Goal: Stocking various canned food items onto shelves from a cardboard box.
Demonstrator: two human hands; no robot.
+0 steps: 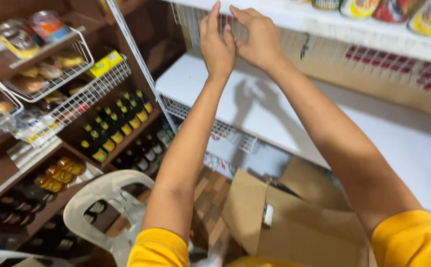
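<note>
Nearest the camera are the two yellow sleeves point(158, 249) at the bottom edge, and from them both bare arms run up to the white upper shelf point(294, 20), which serves as the landmark here. Far left of that shelf and lower, wire baskets point(52, 74) hold wrapped goods, and below them rows of dark bottles point(121, 123) with yellow labels stand on brown shelving; a white plastic chair point(106, 198) sits lower again. At the shelf's front lip the left hand point(217, 47) is raised, fingers straight and pressed close together, palm toward the wire grid panel point(195, 22) that hangs just under the lip; whether it grips anything I cannot tell. Touching it on the right, the right hand point(257, 37) curls loosely over the same edge, fingertips on the lip. The grid runs lengthwise along the shelf front, directly ahead of both hands, the left slightly nearer its left end. Beneath lies the lower white shelf point(274, 113), and below that an open cardboard box point(294, 222).
</note>
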